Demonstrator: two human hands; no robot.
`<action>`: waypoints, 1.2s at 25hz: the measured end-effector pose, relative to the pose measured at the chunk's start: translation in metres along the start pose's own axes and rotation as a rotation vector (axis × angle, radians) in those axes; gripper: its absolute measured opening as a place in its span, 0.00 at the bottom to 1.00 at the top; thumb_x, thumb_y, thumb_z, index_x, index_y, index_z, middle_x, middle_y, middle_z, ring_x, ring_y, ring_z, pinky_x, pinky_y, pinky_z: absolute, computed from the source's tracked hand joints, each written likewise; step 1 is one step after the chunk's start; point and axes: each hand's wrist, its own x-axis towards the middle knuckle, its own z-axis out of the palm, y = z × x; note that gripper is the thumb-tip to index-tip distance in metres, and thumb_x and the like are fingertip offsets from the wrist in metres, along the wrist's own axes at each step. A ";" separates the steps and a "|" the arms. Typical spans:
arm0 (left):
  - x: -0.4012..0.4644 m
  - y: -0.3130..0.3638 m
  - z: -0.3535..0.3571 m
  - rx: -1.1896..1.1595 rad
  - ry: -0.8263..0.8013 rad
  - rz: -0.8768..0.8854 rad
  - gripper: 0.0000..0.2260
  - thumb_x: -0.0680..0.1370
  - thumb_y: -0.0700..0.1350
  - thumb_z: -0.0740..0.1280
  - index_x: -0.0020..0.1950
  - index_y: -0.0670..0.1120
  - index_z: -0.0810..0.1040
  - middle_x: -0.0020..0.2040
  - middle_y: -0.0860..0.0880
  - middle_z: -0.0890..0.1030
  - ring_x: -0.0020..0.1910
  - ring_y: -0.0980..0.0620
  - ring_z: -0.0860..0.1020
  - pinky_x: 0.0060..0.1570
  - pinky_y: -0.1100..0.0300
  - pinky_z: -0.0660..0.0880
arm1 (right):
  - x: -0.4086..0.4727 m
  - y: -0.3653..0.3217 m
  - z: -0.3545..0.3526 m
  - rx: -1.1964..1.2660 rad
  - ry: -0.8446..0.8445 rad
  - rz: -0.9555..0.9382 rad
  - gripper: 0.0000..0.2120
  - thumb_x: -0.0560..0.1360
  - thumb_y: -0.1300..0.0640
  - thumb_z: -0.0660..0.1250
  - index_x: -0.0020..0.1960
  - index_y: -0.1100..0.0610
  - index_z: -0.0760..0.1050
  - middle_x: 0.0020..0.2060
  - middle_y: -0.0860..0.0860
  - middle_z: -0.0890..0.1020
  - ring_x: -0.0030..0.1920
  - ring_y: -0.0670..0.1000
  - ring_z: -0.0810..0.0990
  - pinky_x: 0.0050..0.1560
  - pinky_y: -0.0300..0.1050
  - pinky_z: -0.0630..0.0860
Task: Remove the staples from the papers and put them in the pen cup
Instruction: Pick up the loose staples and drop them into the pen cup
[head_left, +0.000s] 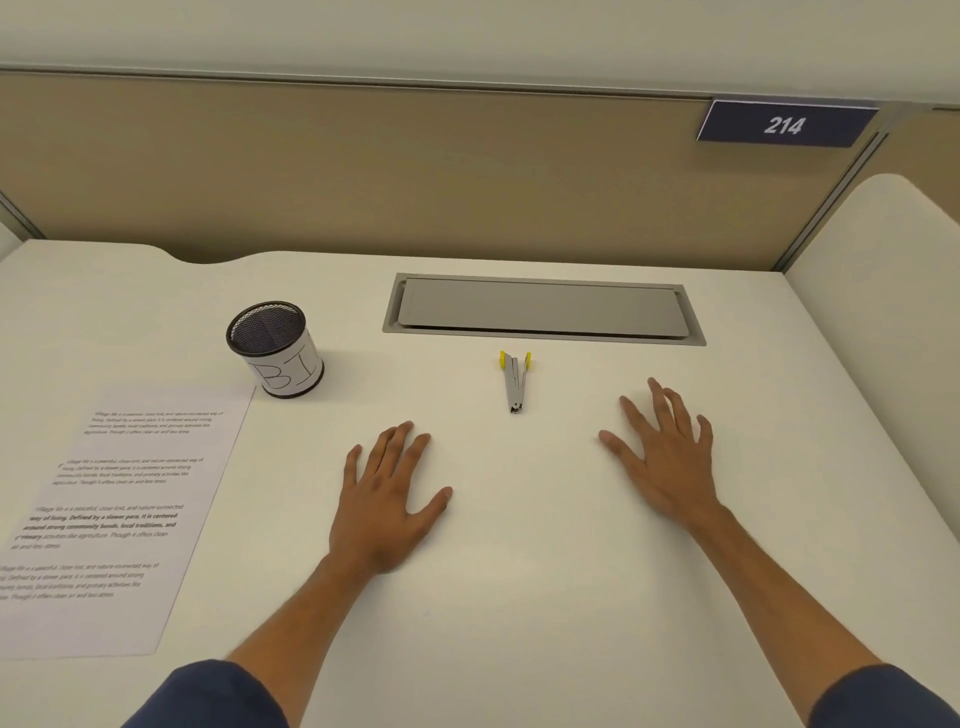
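- Your left hand (387, 493): flat on the bench (519, 597), palm down, fingers straight and spread. Grip fully open, nothing held.
- Your right hand (667, 452): same posture, flat on bench, fingers spread, grip open, nothing in it.
- Staple remover (514, 382): metal w/ yellow tabs, lies on bench between and just beyond both hands, nearer the right; tabs point away from you, jaw end toward you. Neither hand touches it.
- Papers (119, 519): printed sheets lying flat at bench's left edge, well apart from left hand. Small dark marks at left of the text blocks; can't tell if they are staples.
- Pen cup (275, 348): black mesh, white label w/ handwritten letters, upright, just beyond papers' far right corner. Inside looks dark; contents can't be told.
- Grey cable hatch (543, 309): set in bench, behind remover, lid closed.
- Partition (415, 171): tan, back of bench; blue plate (784, 124) reads 214, upper right.
- Dark blue sleeves at both forearms, bottom edge.
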 end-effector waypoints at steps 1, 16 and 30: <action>0.000 0.000 0.000 0.001 -0.001 0.000 0.32 0.77 0.68 0.49 0.78 0.56 0.58 0.80 0.56 0.53 0.79 0.56 0.49 0.76 0.49 0.42 | 0.000 0.002 0.001 -0.020 -0.031 -0.009 0.31 0.76 0.30 0.46 0.75 0.41 0.56 0.78 0.47 0.48 0.78 0.50 0.45 0.73 0.60 0.46; -0.001 0.000 0.001 0.009 -0.001 -0.006 0.32 0.77 0.68 0.49 0.78 0.57 0.57 0.80 0.57 0.53 0.79 0.58 0.49 0.77 0.49 0.43 | 0.027 0.002 -0.003 -0.057 0.007 0.135 0.44 0.70 0.23 0.36 0.77 0.47 0.56 0.78 0.49 0.48 0.78 0.51 0.43 0.74 0.63 0.39; 0.000 0.001 0.001 0.015 -0.004 -0.001 0.32 0.77 0.68 0.50 0.78 0.56 0.57 0.80 0.57 0.53 0.79 0.57 0.49 0.76 0.50 0.42 | 0.022 0.059 -0.016 0.010 -0.112 0.304 0.45 0.68 0.22 0.38 0.78 0.46 0.50 0.78 0.49 0.44 0.78 0.51 0.40 0.74 0.64 0.37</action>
